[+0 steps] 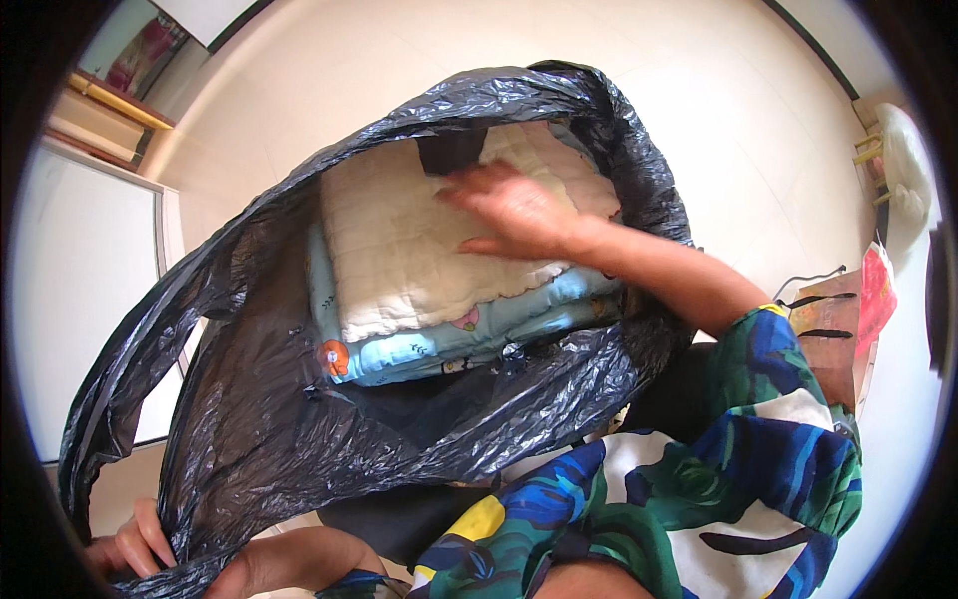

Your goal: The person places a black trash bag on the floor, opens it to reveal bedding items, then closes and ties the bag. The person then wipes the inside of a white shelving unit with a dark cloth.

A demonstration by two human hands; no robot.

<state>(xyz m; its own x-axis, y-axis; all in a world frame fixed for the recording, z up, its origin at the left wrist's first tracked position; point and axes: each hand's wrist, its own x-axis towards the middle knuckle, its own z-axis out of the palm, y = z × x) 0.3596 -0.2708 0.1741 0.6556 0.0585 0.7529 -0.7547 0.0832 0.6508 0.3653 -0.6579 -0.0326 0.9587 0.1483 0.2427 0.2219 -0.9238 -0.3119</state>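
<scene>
A large black plastic bag (pixel 299 442) lies with its mouth wide, showing folded textiles inside. On top is a cream quilted cloth (pixel 397 247), with a pinkish quilted piece (pixel 591 180) at its far right. Below them lies a folded light-blue printed fabric (pixel 449 337). My right hand (pixel 516 210), slightly blurred, is over the cream cloth with fingers spread; whether it touches the cloth I cannot tell. Near the lower left edge, my left hand (pixel 142 543) grips the gathered plastic of the bag. A dark patch (pixel 453 150) shows beyond my right fingertips.
Pale tiled floor (pixel 748 150) surrounds the bag. A white panel (pixel 90 292) stands at the left, below a wooden-edged shelf (pixel 120 97). At the right are a paper carrier bag (pixel 827 322) with black handles, a red package (pixel 876 299) and a whitish plastic bag (pixel 905 172).
</scene>
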